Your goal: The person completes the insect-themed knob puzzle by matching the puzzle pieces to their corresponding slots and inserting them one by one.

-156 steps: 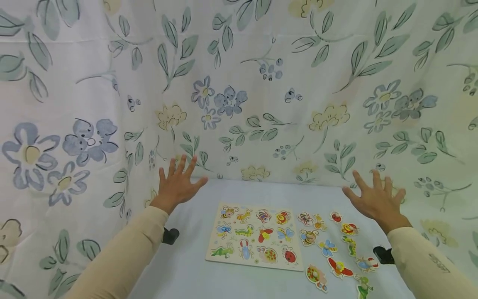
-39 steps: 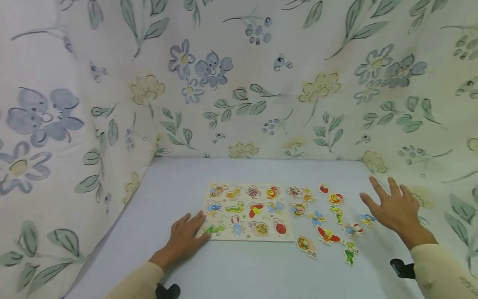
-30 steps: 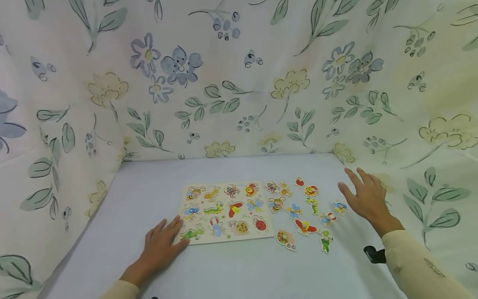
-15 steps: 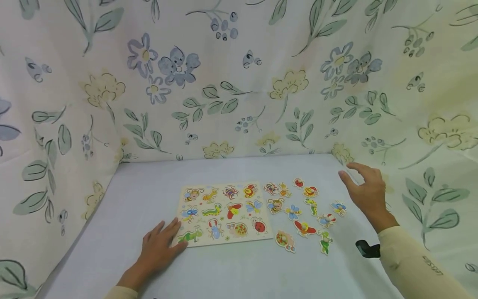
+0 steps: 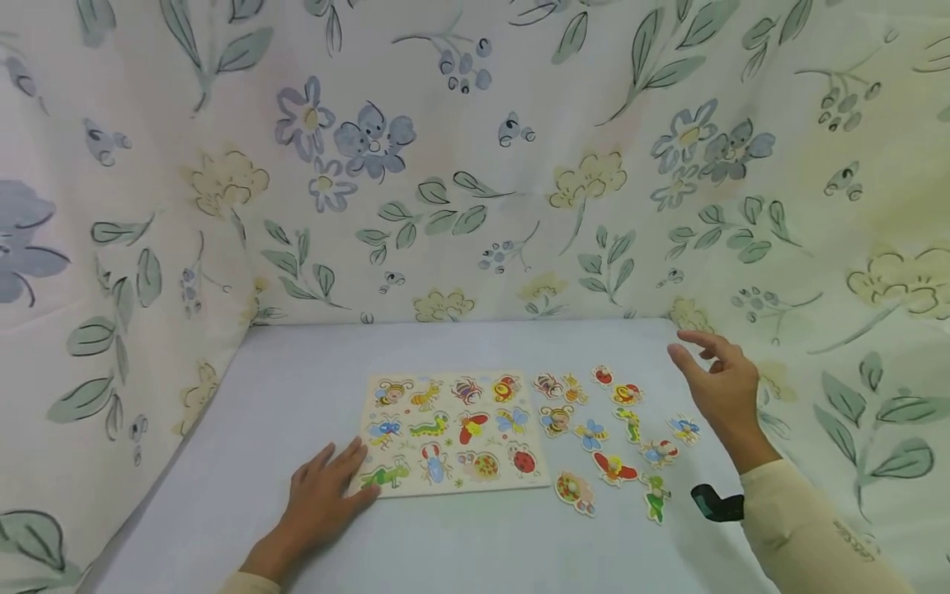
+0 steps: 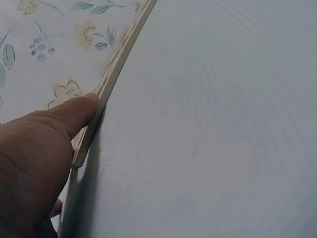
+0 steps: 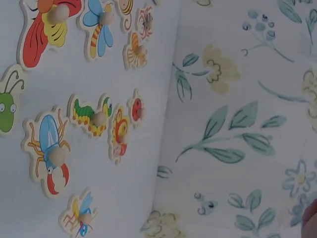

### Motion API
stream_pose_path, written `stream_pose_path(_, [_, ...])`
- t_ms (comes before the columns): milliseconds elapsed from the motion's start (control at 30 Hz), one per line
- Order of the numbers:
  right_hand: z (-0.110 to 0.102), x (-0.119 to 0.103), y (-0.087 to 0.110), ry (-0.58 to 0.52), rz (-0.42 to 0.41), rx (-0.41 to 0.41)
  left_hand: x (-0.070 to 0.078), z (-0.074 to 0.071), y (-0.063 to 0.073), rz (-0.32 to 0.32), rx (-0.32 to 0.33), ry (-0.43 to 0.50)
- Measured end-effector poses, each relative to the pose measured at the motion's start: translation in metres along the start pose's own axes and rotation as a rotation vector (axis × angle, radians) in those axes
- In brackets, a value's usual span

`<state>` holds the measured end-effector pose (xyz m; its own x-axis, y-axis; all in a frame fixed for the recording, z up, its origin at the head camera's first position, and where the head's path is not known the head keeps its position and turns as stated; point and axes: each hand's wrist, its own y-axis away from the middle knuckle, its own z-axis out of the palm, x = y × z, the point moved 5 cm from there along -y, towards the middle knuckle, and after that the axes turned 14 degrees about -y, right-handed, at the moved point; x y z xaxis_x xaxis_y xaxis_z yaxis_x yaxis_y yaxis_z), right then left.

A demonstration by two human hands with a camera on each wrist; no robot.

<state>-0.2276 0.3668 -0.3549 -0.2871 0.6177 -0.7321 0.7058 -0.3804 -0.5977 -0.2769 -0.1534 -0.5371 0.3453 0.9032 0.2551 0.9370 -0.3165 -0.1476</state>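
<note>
A wooden insect puzzle board (image 5: 449, 384) lies flat on the table, printed with colourful bugs. My left hand (image 5: 319, 499) rests at its left side, fingers fairly straight against the near-left corner. In the left wrist view the thumb (image 6: 81, 111) lies along the board's edge (image 6: 114, 69). Raised at the right, my right hand (image 5: 723, 392) holds nothing; thumb and forefinger stand apart and the other fingers bend loosely. Nearest below it is a blue fly piece (image 5: 684, 429), beside a stag beetle piece (image 5: 659, 452). Round wooden knobs show on the pieces in the right wrist view.
Several more knobbed pieces lie right of the board, among them a caterpillar (image 5: 628, 425), a red-winged bug (image 5: 614, 469), a grasshopper (image 5: 656, 498) and a snail (image 5: 575, 492). A floral cloth (image 5: 460, 165) hangs behind and at both sides of the white table (image 5: 445, 544).
Both hands were raised with fingers spread; the left has come down to the board. The right fingers have drawn in from their spread, and its forefinger is nearer the thumb. The pieces have not moved.
</note>
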Motion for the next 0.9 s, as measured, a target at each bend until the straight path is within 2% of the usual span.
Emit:
stream_pose_path(167, [0.002,0.005,0.0,-0.125,0.044,-0.007,0.002,-0.002,0.002,0.008,0.012,0.011])
stream_pose_path(433, [0.011,0.006,0.002,-0.249,0.094,-0.014,0.001,0.0,0.002,-0.003,0.021,0.007])
stream_pose_path(900, [0.048,0.021,0.015,-0.344,0.168,-0.061,0.004,-0.003,0.003,-0.029,-0.001,0.001])
